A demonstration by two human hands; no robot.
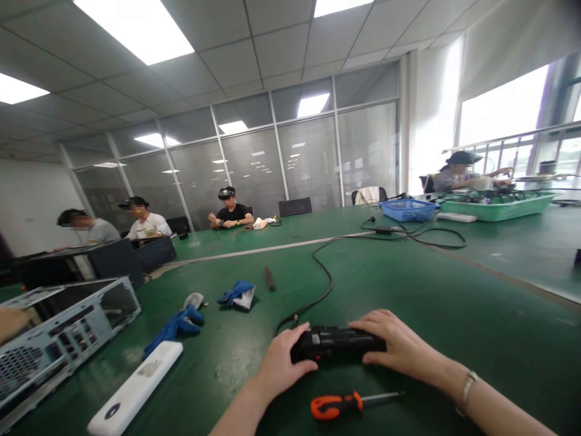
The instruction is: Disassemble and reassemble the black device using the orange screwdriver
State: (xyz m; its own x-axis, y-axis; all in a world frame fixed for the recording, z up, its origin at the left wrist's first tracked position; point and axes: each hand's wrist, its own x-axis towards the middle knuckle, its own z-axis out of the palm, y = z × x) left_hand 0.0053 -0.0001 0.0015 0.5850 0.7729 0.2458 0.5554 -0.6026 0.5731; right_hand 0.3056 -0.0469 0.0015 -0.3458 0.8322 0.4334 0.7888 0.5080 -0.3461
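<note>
A black oblong device with a small red detail lies low over the green table in front of me; its exact kind does not show. My left hand grips its left end, thumb on the near side and fingers at the far side. Around the right end my right hand is closed in the same way. Nearer to me rests an orange and black screwdriver, its shaft pointing right, touched by neither hand. Just behind the device runs a black cable; whether it joins the device is hidden.
Blue gloves and another blue glove lie left of centre, near a dark stick-like piece. A long white object and a metal computer case occupy the left. Blue and green baskets stand back right. Several people sit around.
</note>
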